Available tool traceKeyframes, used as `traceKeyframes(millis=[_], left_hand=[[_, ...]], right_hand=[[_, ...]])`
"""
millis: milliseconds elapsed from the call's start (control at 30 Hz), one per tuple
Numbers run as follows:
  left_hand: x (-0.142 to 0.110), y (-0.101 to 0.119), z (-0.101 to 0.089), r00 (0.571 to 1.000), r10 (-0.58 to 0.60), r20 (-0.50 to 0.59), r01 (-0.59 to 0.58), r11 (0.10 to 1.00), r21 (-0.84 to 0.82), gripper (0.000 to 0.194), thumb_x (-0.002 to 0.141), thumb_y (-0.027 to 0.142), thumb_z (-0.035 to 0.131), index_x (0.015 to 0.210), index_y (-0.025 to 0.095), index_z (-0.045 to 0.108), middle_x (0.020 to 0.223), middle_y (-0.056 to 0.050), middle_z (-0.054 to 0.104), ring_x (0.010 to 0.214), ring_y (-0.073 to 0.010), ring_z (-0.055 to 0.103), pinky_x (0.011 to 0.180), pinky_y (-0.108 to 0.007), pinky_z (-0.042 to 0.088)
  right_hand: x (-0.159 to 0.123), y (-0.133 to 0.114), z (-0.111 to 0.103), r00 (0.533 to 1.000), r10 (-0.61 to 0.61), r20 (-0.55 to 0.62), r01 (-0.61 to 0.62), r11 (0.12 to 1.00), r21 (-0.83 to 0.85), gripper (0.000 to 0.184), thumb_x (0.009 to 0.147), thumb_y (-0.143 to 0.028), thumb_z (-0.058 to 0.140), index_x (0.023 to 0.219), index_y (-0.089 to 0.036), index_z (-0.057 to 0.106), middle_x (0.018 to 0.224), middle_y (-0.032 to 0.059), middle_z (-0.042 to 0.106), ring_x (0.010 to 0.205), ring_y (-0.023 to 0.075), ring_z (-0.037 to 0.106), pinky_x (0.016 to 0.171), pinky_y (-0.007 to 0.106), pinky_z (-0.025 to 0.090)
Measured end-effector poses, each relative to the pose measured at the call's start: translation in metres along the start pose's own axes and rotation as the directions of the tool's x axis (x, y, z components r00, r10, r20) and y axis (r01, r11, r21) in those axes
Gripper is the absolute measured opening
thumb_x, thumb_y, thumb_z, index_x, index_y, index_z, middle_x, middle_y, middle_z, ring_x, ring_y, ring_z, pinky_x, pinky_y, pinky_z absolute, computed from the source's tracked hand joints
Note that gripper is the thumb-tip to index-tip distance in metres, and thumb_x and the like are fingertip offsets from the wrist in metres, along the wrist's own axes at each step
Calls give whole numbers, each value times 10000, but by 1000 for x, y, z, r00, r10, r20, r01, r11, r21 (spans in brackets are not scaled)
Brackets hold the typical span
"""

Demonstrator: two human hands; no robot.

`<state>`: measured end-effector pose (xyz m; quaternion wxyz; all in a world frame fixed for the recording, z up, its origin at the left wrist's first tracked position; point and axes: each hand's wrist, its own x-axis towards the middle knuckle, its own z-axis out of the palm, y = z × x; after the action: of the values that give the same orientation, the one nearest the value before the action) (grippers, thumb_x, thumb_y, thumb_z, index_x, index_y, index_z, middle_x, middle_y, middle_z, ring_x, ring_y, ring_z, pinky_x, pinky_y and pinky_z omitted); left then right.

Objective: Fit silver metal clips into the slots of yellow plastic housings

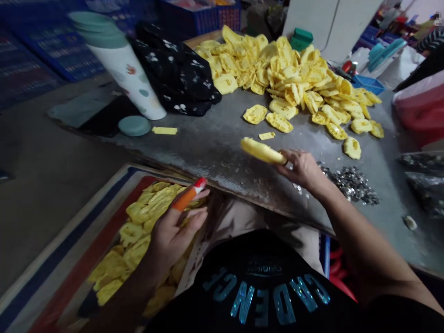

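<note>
My right hand (303, 172) grips one end of a yellow plastic shell part (262, 150) and holds it just above the grey tabletop (215, 134). My left hand (173, 233) is open and holds nothing. One of its fingers wears an orange cover with a red and white tip. Below that hand lie several yellow parts (138, 212) in a striped sack or cloth-lined container (45, 249) beside my lap. A large heap of similar yellow parts (287, 69) covers the back of the table. Small shiny metal pieces (354, 184) are piled to the right of my right hand.
A tilted white bottle with a green top (121, 69) stands at the left by a round lid (134, 126) and a black patterned cloth (173, 74). Bags of dark metal pieces (426, 185) lie at the right edge. Blue crates (197, 18) stand behind.
</note>
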<state>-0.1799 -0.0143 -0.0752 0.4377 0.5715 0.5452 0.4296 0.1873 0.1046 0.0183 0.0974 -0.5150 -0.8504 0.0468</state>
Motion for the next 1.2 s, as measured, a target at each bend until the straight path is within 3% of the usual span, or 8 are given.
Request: traceKeyframes(millis=[133,267,367,467,533,700,1033,1200], left_hand=[[44,47,34,850,-7,526,121,976,-182,568,1092,658,660,1459,250,811,1599,-160,747,1531,-437,666,1106,-462,670],[71,69,85,250,-87,964,265,964,18,602,1026,618,779,1501,248,804,1338,-131,865,1351,-397,782,1067,-390,661],[67,70,116,60,-68,996,397,917,39,664,935,541,889,1519,246,773,1290,-116,873,1183,-333,837,957,-322,679],[55,68,131,144,-130,981,606,795,16,744,881,480,929,1566,276,720,1303,-130,877,1103,-328,869,855,-316,711],[49,70,139,251,-189,949,748,660,-66,786,892,567,886,1597,282,683,1349,-152,868,1100,-363,880,800,-368,742],[37,89,160,460,-301,836,820,505,-270,730,946,704,793,1491,222,744,1371,-173,862,1131,-378,878,787,-431,769],[23,103,174,281,-295,913,941,273,-202,806,1046,638,694,1701,185,568,1318,-213,859,1166,-400,863,759,-448,753],[17,103,168,298,-258,919,945,215,-246,749,1024,605,773,1650,218,628,1258,-174,876,1057,-360,876,815,-439,749]], right_hand=[[-75,-58,-20,921,-248,300,190,959,209,56,1052,-246,777,1027,-210,742,1045,41,843,939,190,767,868,321,563],[-129,-78,-22,920,-202,335,84,939,333,141,1109,-288,706,1158,-171,768,1125,107,860,996,246,779,969,409,574],[-174,-59,-14,979,-105,174,-12,827,563,194,1128,-346,718,1227,-187,773,1164,98,859,1018,227,796,931,372,603],[-214,-19,0,969,238,-67,-144,763,630,198,1115,-378,746,1272,-261,774,1174,51,847,1027,211,789,908,361,607],[-230,10,13,827,501,-255,-348,812,468,85,1103,-306,725,1119,-274,803,1047,36,820,981,232,749,895,395,563],[-227,56,45,755,555,-349,-538,829,155,113,1053,-338,759,1085,-283,852,1037,68,805,1048,304,692,948,464,467],[-207,5,3,874,303,-379,-139,905,402,117,1058,-212,811,1131,-299,786,996,-11,851,865,200,784,819,389,563],[-189,-19,-8,917,130,-377,14,935,355,234,1050,-135,804,1203,-300,740,1059,7,855,917,211,800,847,402,618]])
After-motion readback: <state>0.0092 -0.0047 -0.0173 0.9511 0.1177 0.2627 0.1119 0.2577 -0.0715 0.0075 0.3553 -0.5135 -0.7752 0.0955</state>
